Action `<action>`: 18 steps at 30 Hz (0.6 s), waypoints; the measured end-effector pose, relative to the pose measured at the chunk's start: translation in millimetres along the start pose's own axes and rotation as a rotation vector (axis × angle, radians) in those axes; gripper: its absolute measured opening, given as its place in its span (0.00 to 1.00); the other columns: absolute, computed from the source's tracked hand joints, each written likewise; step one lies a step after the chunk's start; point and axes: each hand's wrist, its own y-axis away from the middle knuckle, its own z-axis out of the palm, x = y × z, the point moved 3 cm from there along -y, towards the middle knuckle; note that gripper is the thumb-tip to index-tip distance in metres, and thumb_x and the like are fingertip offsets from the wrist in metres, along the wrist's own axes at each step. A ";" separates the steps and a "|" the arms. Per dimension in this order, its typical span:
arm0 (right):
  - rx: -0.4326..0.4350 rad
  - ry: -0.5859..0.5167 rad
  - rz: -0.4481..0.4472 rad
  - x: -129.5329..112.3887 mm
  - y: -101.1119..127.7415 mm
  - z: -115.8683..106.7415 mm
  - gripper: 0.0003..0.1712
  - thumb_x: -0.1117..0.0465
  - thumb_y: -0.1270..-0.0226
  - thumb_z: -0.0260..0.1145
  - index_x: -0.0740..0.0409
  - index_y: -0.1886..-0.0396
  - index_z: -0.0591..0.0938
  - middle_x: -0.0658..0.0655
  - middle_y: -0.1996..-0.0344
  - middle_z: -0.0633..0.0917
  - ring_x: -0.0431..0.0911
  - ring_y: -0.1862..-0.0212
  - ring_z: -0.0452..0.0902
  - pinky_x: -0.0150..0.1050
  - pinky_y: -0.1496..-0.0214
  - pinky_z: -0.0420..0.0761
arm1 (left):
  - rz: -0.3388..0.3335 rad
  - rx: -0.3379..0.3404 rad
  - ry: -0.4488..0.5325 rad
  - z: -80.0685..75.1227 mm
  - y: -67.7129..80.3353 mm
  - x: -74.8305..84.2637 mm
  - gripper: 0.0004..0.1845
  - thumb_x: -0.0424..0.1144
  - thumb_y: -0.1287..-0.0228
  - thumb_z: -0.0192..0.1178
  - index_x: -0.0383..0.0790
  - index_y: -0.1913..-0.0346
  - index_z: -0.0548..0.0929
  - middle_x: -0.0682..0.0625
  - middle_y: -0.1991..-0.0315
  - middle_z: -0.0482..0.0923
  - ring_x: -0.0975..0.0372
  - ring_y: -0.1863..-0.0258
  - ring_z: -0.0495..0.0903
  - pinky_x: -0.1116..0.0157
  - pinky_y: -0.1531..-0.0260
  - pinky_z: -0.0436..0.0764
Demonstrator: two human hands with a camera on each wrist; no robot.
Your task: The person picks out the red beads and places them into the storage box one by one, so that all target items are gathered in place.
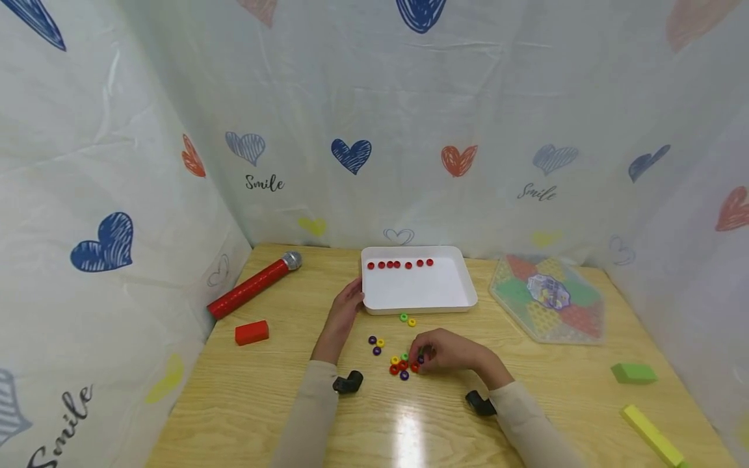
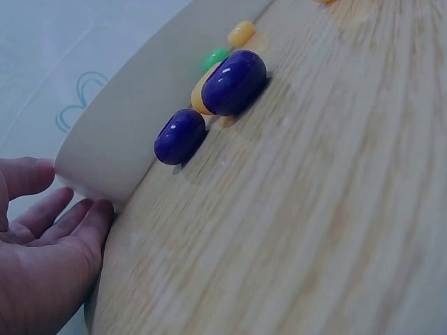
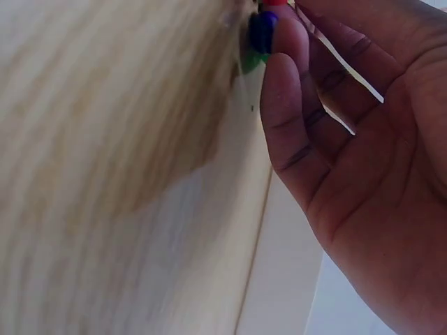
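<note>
While both hands rest on the wooden table (image 1: 246, 390), the scene reads as follows.
Tray: a white tray (image 1: 445, 289) sits at the far middle of the table.
Tray contents: a row of red beads (image 1: 400, 264) lies along its far edge.
Loose beads: a small pile of beads (image 1: 402, 365), red, yellow, green and purple, lies on the table near the tray; a few more lie scattered between pile and tray.
Left hand: the left hand (image 1: 346, 305) has its fingers straight and relaxed, touching the tray's left near corner.
Right hand: the right hand (image 1: 447, 351) is curled over the right side of the pile, fingertips on the beads; the wrist view shows a purple bead (image 3: 262, 31) at its fingertips, though whether it is pinched I cannot tell.
Others: a red tube (image 1: 253, 286) and red block (image 1: 251, 332) lie at left, a patterned board (image 1: 547, 298) at right.
</note>
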 end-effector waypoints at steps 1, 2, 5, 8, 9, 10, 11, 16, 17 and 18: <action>0.004 0.007 0.002 -0.1 0.1 0.7 0.10 0.62 0.41 0.71 0.43 0.62 0.84 0.42 0.66 0.82 0.35 0.69 0.75 0.32 0.66 0.80 | 0.001 0.002 0.000 -0.2 -0.1 0.0 0.26 0.27 0.28 0.46 0.34 0.29 0.62 0.38 0.28 0.60 0.51 0.28 0.58 0.54 0.29 0.58; 0.008 0.014 -0.001 -0.1 0.4 1.4 0.10 0.61 0.41 0.72 0.42 0.62 0.84 0.42 0.66 0.82 0.34 0.69 0.75 0.31 0.66 0.80 | -0.001 0.005 0.001 -0.2 -0.2 0.1 0.26 0.27 0.28 0.46 0.34 0.29 0.62 0.39 0.28 0.60 0.52 0.28 0.58 0.55 0.29 0.58; 0.016 0.033 -0.009 -0.9 2.8 2.3 0.10 0.60 0.42 0.72 0.42 0.62 0.84 0.41 0.66 0.82 0.34 0.70 0.74 0.30 0.67 0.79 | -0.011 0.011 0.001 0.1 -0.2 -0.1 0.26 0.27 0.28 0.47 0.35 0.29 0.63 0.40 0.28 0.60 0.53 0.28 0.58 0.55 0.29 0.59; 0.027 0.040 -0.025 -2.1 6.2 1.9 0.10 0.61 0.41 0.72 0.43 0.61 0.84 0.42 0.65 0.82 0.34 0.70 0.74 0.30 0.68 0.79 | -0.014 0.015 -0.004 0.5 0.2 0.3 0.26 0.28 0.28 0.47 0.36 0.29 0.63 0.40 0.28 0.60 0.53 0.28 0.58 0.55 0.29 0.59; 0.032 0.041 -0.027 -2.7 7.3 1.4 0.10 0.61 0.41 0.71 0.44 0.60 0.84 0.42 0.65 0.82 0.34 0.70 0.74 0.30 0.69 0.79 | -0.014 0.016 -0.007 0.6 0.6 0.6 0.26 0.28 0.28 0.47 0.36 0.28 0.63 0.40 0.28 0.60 0.53 0.28 0.58 0.55 0.29 0.59; 0.038 0.046 -0.030 -2.9 8.2 1.1 0.10 0.61 0.41 0.71 0.44 0.60 0.84 0.42 0.65 0.82 0.34 0.70 0.74 0.30 0.69 0.78 | -0.013 0.017 -0.010 0.7 1.0 0.9 0.26 0.28 0.28 0.47 0.36 0.28 0.63 0.40 0.28 0.60 0.53 0.28 0.58 0.55 0.29 0.59; 0.044 0.045 -0.033 -3.1 9.1 0.7 0.10 0.62 0.41 0.70 0.44 0.60 0.84 0.43 0.65 0.82 0.34 0.70 0.74 0.31 0.69 0.78 | -0.013 0.020 -0.014 0.7 1.3 1.3 0.26 0.28 0.28 0.47 0.36 0.29 0.63 0.40 0.28 0.60 0.53 0.28 0.58 0.55 0.29 0.59; 0.080 0.000 -0.038 -4.6 12.0 -2.7 0.09 0.62 0.38 0.69 0.45 0.59 0.84 0.44 0.65 0.83 0.35 0.70 0.75 0.32 0.68 0.80 | -0.008 0.019 -0.037 1.9 4.0 3.3 0.26 0.29 0.27 0.46 0.36 0.28 0.63 0.41 0.29 0.61 0.53 0.29 0.59 0.54 0.30 0.60; 0.087 -0.022 -0.041 -5.0 12.6 -4.0 0.08 0.62 0.38 0.68 0.46 0.59 0.84 0.44 0.65 0.83 0.36 0.70 0.76 0.32 0.68 0.80 | -0.005 0.015 -0.044 2.3 4.3 3.6 0.26 0.29 0.27 0.46 0.36 0.28 0.62 0.40 0.28 0.61 0.53 0.29 0.59 0.54 0.30 0.61; 0.096 -0.042 -0.044 -5.4 13.1 -5.8 0.08 0.61 0.37 0.68 0.47 0.59 0.84 0.45 0.64 0.83 0.36 0.69 0.76 0.33 0.67 0.81 | -0.005 0.014 -0.050 2.8 4.6 3.8 0.26 0.29 0.27 0.46 0.36 0.28 0.62 0.40 0.28 0.61 0.53 0.29 0.59 0.54 0.30 0.61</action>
